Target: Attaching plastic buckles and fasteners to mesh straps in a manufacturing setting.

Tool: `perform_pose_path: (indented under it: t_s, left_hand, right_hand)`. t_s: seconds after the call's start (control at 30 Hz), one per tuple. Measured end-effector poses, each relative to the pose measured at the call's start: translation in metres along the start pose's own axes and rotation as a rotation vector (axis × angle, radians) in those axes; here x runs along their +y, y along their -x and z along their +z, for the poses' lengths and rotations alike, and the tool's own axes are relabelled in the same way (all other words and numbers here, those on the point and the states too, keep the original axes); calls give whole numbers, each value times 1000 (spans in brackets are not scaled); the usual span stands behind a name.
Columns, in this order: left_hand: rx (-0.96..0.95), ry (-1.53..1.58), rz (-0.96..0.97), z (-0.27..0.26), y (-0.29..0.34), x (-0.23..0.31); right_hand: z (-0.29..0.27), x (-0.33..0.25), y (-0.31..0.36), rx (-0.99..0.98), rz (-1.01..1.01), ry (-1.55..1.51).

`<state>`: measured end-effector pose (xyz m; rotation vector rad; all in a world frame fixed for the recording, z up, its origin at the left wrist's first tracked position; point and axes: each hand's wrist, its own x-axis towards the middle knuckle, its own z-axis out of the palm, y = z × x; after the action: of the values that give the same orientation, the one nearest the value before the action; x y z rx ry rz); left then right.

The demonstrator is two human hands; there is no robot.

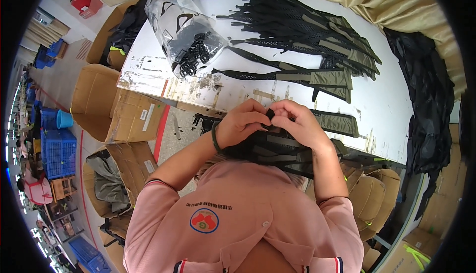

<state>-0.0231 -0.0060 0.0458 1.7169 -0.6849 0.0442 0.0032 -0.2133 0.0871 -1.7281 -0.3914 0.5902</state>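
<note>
My left hand point(242, 123) and my right hand point(299, 123) meet at the table's near edge, fingertips pinched together. Between them is a small black piece point(269, 115), which looks like a buckle or a strap end; the fingers cover most of it. A strap panel in black and olive green point(337, 124) reaches out on the table from behind my right hand. Below my hands, more black straps point(277, 146) lie bunched over my lap. Farther up, a clear plastic bag point(186, 35) holds several black plastic buckles point(193, 55), close to its open end.
The white table point(238, 87) carries a fanned pile of olive and black strap panels point(312, 30). Open cardboard boxes point(134, 117) stand at the left, another box point(374, 198) at the lower right. Black fabric point(421, 99) hangs over the right edge. A blue crate point(59, 146) stands far left.
</note>
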Motion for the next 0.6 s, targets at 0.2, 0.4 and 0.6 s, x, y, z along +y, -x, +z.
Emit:
perform_pose_path:
  t_s: [0.2, 0.4, 0.6]
  left_hand:
    - [-58, -27, -9, 4, 1, 6]
    - [-9, 259, -242, 9, 7, 5]
    - [107, 894, -433, 12, 11, -9]
  right_hand:
    - [11, 4, -6, 178, 1, -63]
    - [12, 11, -11, 220, -31, -222]
    - [12, 11, -20, 187, 21, -293]
